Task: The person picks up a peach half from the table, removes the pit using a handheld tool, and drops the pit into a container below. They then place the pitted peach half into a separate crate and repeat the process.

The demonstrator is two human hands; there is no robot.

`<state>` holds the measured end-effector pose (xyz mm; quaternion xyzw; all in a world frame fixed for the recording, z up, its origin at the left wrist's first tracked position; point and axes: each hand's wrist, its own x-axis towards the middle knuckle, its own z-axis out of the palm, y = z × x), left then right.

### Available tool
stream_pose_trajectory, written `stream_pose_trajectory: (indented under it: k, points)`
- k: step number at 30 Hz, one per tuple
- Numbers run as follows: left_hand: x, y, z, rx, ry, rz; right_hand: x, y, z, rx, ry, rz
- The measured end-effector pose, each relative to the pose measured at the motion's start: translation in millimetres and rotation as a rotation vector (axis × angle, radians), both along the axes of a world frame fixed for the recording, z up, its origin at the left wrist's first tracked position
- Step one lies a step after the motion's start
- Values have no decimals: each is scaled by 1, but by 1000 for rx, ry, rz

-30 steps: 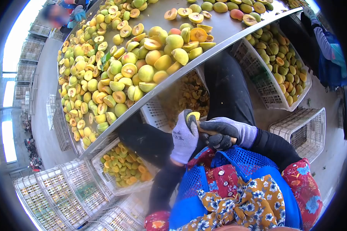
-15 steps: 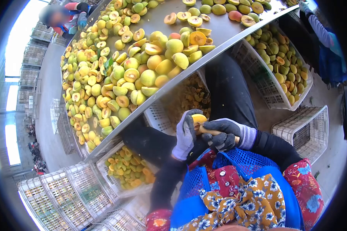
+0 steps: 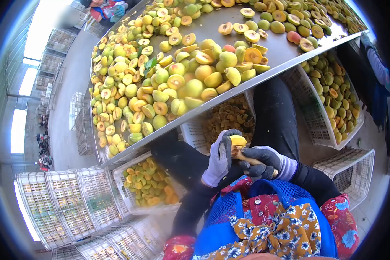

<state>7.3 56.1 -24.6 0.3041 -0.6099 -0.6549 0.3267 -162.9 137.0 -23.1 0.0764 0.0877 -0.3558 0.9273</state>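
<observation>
My left hand (image 3: 221,158), in a lavender glove with dark grey fingers, is closed around a yellow peach half (image 3: 238,141). My right hand (image 3: 266,162), gloved the same way, grips a pale wooden-handled tool (image 3: 252,160). The tool's front end meets the cut side of the fruit, where brown shows; its tip is hidden, so its exact kind cannot be made out. Both hands are close together above my lap. Below and beyond them, a white crate (image 3: 194,135) between my legs contains brownish stones and scraps.
A metal table (image 3: 203,32) ahead carries heaps of whole and halved peaches (image 3: 160,93). Crates of halves stand at left (image 3: 117,177) and right (image 3: 310,125). A white crate (image 3: 364,177) lies right; stacked crates (image 3: 69,208) stand left. Another person (image 3: 110,11) works across the table.
The view has shifted, so the table and crates appear farther right. Both hands keep their grips on the peach half and the tool, with little change between them.
</observation>
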Motion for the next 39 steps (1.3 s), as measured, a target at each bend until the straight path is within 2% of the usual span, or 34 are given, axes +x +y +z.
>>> stream_pose_trajectory:
  k: [1,2,6,7,9,10,13,14,17,18,19,21,23,26,29,31,32,33,34,35,37,38,39]
  points:
    - [1,3,-10,96,34,56,3,-1,15,-68,219,-17]
    - [0,2,-15,188,72,106,9,-3,29,-21,390,-58]
    - [2,2,-15,141,86,349,25,-13,34,-97,487,-85]
    - [5,-6,-7,80,-65,518,23,-14,33,-130,465,-107]
    - [42,-14,22,385,-59,694,18,-17,33,-195,416,-146]
    - [61,-23,10,325,-105,952,14,-22,41,-131,426,-196]
    - [182,-36,-24,-424,-631,1160,4,-39,17,-47,685,-198]
    - [174,-36,22,-351,-1148,1070,-1,-43,8,-48,636,-146]
    - [175,-66,41,-560,-1829,1051,2,-49,-10,-11,487,-132]
    - [159,-83,54,-547,-1608,1011,2,-51,-15,-16,418,-118]
    - [138,-102,67,-529,-1389,964,4,-52,-13,-21,483,-102]
    - [92,-141,71,-564,-1250,759,8,-53,-7,-31,619,-67]
    - [63,-187,41,-604,-1236,596,7,-48,-9,-176,745,-44]
    - [56,-223,-2,-687,-1210,478,1,-44,13,-299,936,-50]
    - [60,-189,19,-133,-375,374,-4,-36,23,-291,1080,-118]
    - [51,-140,41,227,152,235,3,-35,25,-454,1212,-206]
    - [51,-126,39,248,253,150,4,-36,26,-578,1308,-234]
    - [47,-109,43,303,274,178,7,-37,28,-704,1405,-263]
    - [45,-95,39,278,321,132,9,-40,45,-788,1559,-208]
    - [41,-82,35,254,367,86,13,-39,46,-962,1671,-318]
    - [33,-56,30,451,551,148,18,-39,51,-1009,1706,-293]
    - [35,-53,21,610,657,74,20,-38,51,-1026,1744,-280]
    - [30,-46,19,630,650,145,23,-37,48,-1041,1781,-268]
